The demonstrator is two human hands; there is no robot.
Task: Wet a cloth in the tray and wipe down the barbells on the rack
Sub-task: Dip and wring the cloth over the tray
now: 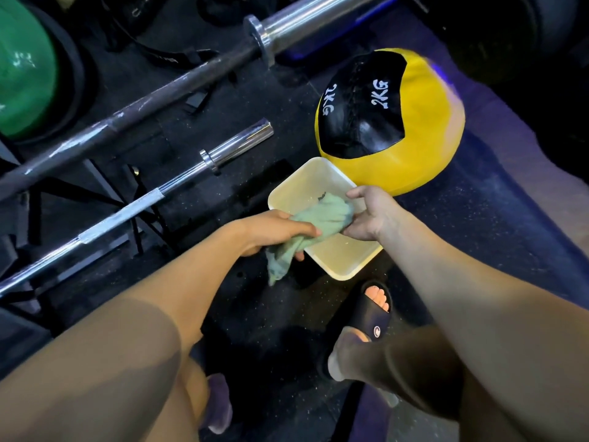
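A pale green cloth [322, 218] is bunched over a cream square tray [338, 260] that sits on the dark floor. My left hand [274, 232] grips the cloth's lower end, and a tail of cloth hangs below it outside the tray. My right hand [371, 215] grips the cloth's upper end above the tray. Two barbells lie to the left on a low rack: a chrome one [143, 202] nearer me and a darker, longer one [178, 84] behind it.
A yellow and black 2KG medicine ball [417, 148] touches the tray's far edge. A green weight plate [22, 68] stands at the top left. My sandalled foot [373, 317] is just below the tray. Black straps lie on the floor behind the barbells.
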